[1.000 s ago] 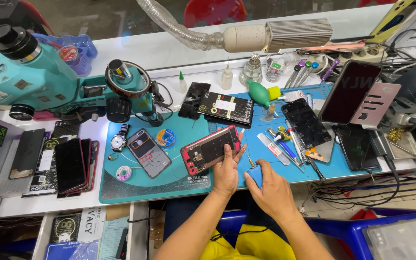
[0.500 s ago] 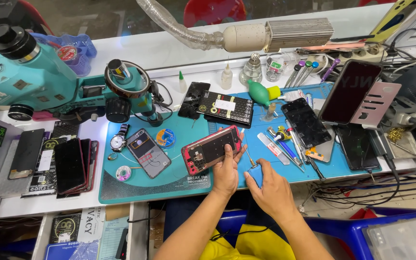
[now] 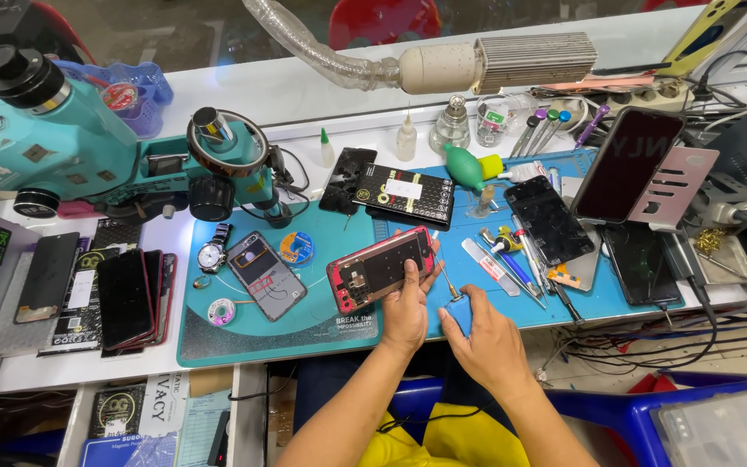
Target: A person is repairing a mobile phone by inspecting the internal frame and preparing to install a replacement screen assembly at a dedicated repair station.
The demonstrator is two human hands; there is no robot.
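While it lies open-backed near the front edge of the teal work mat [image 3: 304,324], the red-framed phone [image 3: 379,270] runs its long axis from lower left to upper right, its upper end aimed toward the desk's far right corner. The left hand [image 3: 408,310] clasps its near right end. The right hand [image 3: 488,339] is closed around a blue-handled screwdriver [image 3: 455,304], whose thin shaft slants up-left to the phone's right edge. A second phone [image 3: 263,274] and a wristwatch [image 3: 213,252] lie to the left on the mat.
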